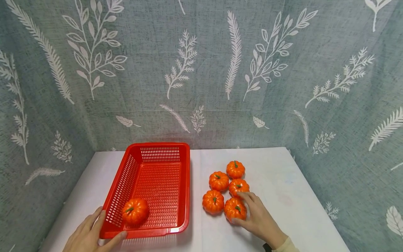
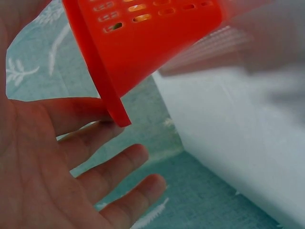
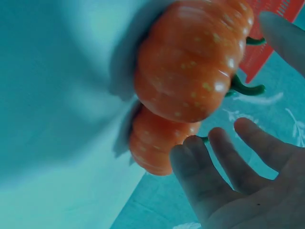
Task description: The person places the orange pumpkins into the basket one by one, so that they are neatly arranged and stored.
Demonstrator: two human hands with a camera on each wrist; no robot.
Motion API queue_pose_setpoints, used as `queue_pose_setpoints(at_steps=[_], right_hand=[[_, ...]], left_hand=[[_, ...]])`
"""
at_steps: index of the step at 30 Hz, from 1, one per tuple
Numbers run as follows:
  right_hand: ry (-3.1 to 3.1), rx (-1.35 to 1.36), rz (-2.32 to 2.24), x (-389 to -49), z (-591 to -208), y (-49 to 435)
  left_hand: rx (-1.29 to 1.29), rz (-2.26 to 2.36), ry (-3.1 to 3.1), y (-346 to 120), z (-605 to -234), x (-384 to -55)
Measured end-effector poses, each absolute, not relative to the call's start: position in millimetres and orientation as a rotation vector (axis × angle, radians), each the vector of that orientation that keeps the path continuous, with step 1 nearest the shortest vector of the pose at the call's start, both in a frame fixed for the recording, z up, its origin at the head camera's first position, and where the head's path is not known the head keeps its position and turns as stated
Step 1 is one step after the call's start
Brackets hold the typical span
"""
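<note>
Fingers (image 1: 250,198) of the right hand (image 1: 259,217) are spread wide about the nearest pumpkin (image 1: 236,209) on the white surface (image 1: 280,171) in the head view; whether they touch it I cannot tell. The pumpkin to its left (image 1: 213,201) and the pumpkin behind it (image 1: 238,184) sit close, so a careless grip could nudge them into rolling. One pumpkin (image 1: 136,211) is in the red basket (image 1: 160,182), toward the front left; a bump might roll it.

In the left wrist view, the left hand (image 2: 47,162) has spread fingers, the upper ones at the basket's rim (image 2: 106,95); so light a contact may let it slide if knocked.

In the right wrist view, the large pumpkin's shiny skin could slip from an off-centre pinch, and the fingertips, overlapping another pumpkin (image 3: 157,145), could catch it.
</note>
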State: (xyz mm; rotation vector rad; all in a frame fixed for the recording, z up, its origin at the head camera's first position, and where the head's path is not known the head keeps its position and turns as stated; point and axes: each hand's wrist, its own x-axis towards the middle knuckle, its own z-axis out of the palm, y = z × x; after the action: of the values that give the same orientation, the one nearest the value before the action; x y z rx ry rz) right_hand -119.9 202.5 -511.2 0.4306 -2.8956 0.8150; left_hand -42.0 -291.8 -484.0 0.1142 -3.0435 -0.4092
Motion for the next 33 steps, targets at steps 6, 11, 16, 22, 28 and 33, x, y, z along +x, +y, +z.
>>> queue_pose_setpoints(at_steps=[6, 11, 16, 22, 28, 33], right_hand=[[-2.891, 0.498, 0.777, -118.8, -520.3, 203.6], [-2.821, 0.559, 0.706, -119.3, -525.1, 203.7], [-2.829, 0.565, 0.719, -119.2, -527.0, 203.9], [-2.826, 0.586, 0.776, -120.7, -527.2, 206.3], [-2.858, 0.567, 0.824, -123.3, -521.2, 210.5], [-2.841, 0.584, 0.895, -127.2, -511.6, 213.9]], left_hand=[[0.082, -0.425, -3.029, -293.2, -484.9, -42.4], [0.067, -0.435, -3.02, -294.4, -486.4, -41.8], [0.065, -0.436, -3.008, -294.8, -487.5, -40.8], [0.072, -0.43, -3.026, -294.2, -485.0, -40.9], [0.088, -0.424, -3.076, -292.6, -480.7, -44.1], [0.09, -0.422, -3.084, -292.0, -480.2, -43.6]])
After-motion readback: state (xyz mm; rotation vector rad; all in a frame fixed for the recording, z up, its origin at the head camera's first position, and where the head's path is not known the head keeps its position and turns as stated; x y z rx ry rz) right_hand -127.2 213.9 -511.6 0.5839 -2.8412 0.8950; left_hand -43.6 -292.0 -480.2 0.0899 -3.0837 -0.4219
